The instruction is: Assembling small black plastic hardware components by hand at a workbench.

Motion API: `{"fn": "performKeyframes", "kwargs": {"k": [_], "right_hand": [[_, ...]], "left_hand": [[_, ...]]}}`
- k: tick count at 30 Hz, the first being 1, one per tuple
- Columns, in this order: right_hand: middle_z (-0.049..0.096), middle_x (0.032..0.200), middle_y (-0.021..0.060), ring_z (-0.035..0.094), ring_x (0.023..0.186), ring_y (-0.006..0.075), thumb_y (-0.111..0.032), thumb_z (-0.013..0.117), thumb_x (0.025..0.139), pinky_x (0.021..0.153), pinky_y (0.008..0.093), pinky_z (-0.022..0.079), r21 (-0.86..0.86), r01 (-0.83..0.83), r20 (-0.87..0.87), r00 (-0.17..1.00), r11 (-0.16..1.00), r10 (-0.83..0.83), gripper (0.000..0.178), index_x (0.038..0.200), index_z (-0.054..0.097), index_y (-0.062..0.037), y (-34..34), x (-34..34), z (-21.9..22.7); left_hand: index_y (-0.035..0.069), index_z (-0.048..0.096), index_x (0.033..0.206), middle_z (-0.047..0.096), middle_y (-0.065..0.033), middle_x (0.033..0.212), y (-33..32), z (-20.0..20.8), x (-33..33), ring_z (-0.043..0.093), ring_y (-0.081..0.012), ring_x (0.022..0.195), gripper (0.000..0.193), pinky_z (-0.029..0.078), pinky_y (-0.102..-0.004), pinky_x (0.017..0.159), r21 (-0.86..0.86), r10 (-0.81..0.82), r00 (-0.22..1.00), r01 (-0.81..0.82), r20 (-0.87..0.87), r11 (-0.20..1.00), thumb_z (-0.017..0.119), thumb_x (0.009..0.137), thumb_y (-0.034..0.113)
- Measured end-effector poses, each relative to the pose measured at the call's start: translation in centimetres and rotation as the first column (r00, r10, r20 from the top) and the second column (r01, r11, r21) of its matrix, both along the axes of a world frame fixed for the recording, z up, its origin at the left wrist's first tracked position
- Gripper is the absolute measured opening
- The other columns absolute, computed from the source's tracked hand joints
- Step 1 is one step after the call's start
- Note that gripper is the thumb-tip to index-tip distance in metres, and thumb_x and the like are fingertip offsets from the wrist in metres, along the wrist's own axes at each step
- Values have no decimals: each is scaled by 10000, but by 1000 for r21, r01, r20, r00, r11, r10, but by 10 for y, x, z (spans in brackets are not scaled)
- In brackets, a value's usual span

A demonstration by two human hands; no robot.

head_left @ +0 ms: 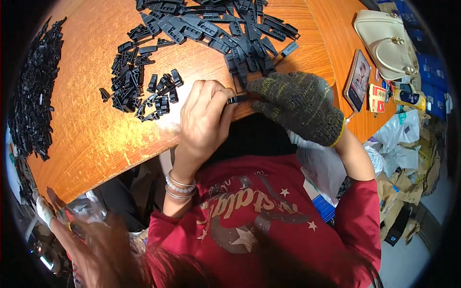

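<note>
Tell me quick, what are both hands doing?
Left hand: closed, pinching a small black plastic piece.
Right hand: gloved, fingers curled at the same piece; grip cannot be told.

I count two hands at the table edge, a bare left hand [204,115] and a gloved right hand [300,105], with one small black clip [236,100] between them. I see three groups of black plastic parts: a large pile [225,26] at top centre, a small cluster [139,86] left of centre, and a heap [36,91] at far left. At right lie one cream handbag [386,41] and one phone [358,80].
</note>
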State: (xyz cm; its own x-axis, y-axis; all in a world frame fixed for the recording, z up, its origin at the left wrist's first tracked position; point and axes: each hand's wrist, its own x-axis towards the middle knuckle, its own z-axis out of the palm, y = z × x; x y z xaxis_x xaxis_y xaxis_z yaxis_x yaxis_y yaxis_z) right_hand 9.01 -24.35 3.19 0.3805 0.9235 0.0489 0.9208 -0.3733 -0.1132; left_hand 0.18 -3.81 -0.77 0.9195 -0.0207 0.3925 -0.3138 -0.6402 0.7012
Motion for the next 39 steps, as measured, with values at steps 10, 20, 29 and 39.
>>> {"fn": "performKeyframes", "kwargs": {"k": [10,20,29,39], "right_hand": [[602,1119,128,622,872,289,-280,479,953,758,441,520,-286,-53,-27,998,957,48,364,1216,549,-39,7,3,10],[595,990,138,612,833,284,-191,449,916,653,419,522,-329,-225,300,896,917,327,316,1159,565,-26,32,4,26],[596,731,132,602,595,266,-192,514,836,436,412,450,116,-161,106,983,980,149,194,912,626,-53,29,1,8],[690,1030,119,665,953,182,-7,636,862,807,300,546,84,769,-990,-8,634,141,343,1202,595,11,-13,-45,29]], "left_hand": [[-2,586,945,562,-129,915,-3,3,-1,531,-315,842,273,439,-377,730,-40,10,998,-13,-67,999,700,701,-46],[-21,565,952,513,-140,875,-4,3,-4,508,-332,813,291,423,-415,687,-24,-13,1000,13,-19,1000,690,690,-31],[-17,556,935,516,-143,861,-5,3,-1,506,-333,808,278,425,-409,694,-70,-27,1000,27,-7,997,685,691,-57],[-84,533,1107,653,-194,1028,-4,18,-21,692,-257,872,224,577,-295,729,-972,-476,861,-82,-181,222,547,883,-92]]}}
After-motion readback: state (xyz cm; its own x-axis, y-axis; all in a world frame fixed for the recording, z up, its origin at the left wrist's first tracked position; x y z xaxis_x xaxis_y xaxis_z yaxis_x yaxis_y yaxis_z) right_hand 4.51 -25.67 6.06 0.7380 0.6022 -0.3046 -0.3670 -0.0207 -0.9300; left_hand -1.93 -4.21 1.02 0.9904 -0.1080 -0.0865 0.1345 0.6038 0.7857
